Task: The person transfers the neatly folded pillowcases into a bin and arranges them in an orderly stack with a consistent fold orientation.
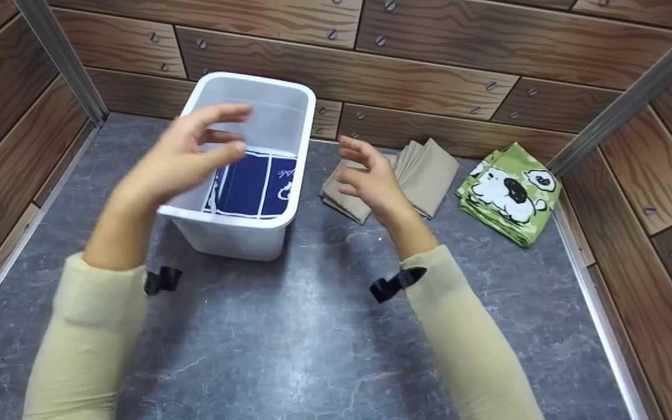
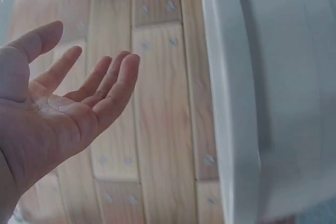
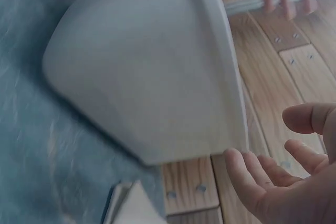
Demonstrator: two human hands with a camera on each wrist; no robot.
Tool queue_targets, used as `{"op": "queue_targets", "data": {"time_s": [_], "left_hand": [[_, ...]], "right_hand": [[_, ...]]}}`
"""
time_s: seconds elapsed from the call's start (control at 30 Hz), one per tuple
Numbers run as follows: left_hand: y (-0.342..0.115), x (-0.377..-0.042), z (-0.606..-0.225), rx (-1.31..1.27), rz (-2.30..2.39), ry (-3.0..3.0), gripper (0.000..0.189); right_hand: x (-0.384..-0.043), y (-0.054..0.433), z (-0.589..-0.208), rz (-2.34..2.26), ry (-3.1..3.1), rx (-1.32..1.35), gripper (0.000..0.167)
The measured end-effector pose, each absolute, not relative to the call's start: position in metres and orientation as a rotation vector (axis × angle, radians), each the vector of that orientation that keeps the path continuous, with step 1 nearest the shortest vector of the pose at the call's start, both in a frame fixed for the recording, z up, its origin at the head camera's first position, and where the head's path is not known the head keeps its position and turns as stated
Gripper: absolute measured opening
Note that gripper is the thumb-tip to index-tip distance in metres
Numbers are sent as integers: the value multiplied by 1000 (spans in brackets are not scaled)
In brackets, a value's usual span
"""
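A white plastic bin (image 1: 237, 239) stands at the left of the floor, with a folded navy cloth (image 1: 248, 184) with white lines lying in its bottom. My left hand (image 1: 187, 151) hovers over the bin's left side, fingers loosely bent and nothing in them; the left wrist view shows its palm beside the bin's rim (image 2: 226, 98). To the right of the bin my right hand (image 1: 371, 178) is raised, also holding nothing, and it partly covers two folded beige cloths (image 1: 429, 178). In the right wrist view its fingers spread near the bin's wall (image 3: 147, 77).
A folded green cloth (image 1: 508, 195) printed with a white cartoon animal lies at the right, near the side wall. Wood-patterned walls (image 1: 429, 76) enclose the grey marbled floor (image 1: 289, 350) at the back and both sides. Black wrist straps (image 1: 397, 284) hang by the sleeves.
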State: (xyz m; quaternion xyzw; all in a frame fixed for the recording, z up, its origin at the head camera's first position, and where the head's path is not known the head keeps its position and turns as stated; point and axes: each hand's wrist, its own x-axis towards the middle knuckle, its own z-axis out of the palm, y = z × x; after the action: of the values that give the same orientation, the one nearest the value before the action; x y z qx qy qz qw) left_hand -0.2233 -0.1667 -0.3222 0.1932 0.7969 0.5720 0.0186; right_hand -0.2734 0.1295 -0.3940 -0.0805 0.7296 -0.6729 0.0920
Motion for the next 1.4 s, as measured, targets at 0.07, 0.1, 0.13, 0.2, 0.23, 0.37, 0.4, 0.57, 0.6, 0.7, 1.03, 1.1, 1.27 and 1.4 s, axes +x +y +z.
{"op": "queue_targets", "data": {"time_s": [0.07,0.1,0.13,0.2,0.23,0.37,0.4,0.57,0.6,0.7,1.03,1.1,1.27,1.4], "left_hand": [[-152,-215,-323,698,1774,2457,54],[-144,-210,-324,740,1783,2441,53],[-137,-205,-326,780,1797,2424,53],[-121,-193,-331,875,1818,2420,51],[-114,-187,-335,921,1826,2422,50],[-83,-170,-353,1230,1736,2536,44],[-75,-167,-359,1297,1694,2559,44],[-40,-159,-396,1452,1325,2803,43],[-35,-160,-405,1462,1233,2864,44],[-22,-169,-431,1498,926,3064,44],[-6,-209,-490,1239,216,3220,87],[-3,-216,-495,1172,204,3202,89],[2,-230,-503,1031,203,3153,91],[3,-239,-510,965,178,3126,91]], "right_hand": [[-274,139,-401,-1979,2206,-210,60],[-275,144,-405,-1965,2234,-193,59],[-275,148,-410,-1948,2259,-181,59],[-274,155,-419,-1886,2330,-178,60],[-273,159,-425,-1844,2376,-184,60],[-268,173,-445,-1626,2597,-263,60],[-266,177,-450,-1572,2653,-287,59],[-264,190,-471,-1281,2892,-469,59],[-264,192,-475,-1220,2927,-522,59],[-266,195,-485,-1049,3009,-682,61],[-266,202,-511,-485,3056,-703,77],[-266,203,-516,-427,3036,-693,82],[-267,206,-523,-397,2987,-670,86],[-267,205,-525,-404,2942,-645,83]]}}
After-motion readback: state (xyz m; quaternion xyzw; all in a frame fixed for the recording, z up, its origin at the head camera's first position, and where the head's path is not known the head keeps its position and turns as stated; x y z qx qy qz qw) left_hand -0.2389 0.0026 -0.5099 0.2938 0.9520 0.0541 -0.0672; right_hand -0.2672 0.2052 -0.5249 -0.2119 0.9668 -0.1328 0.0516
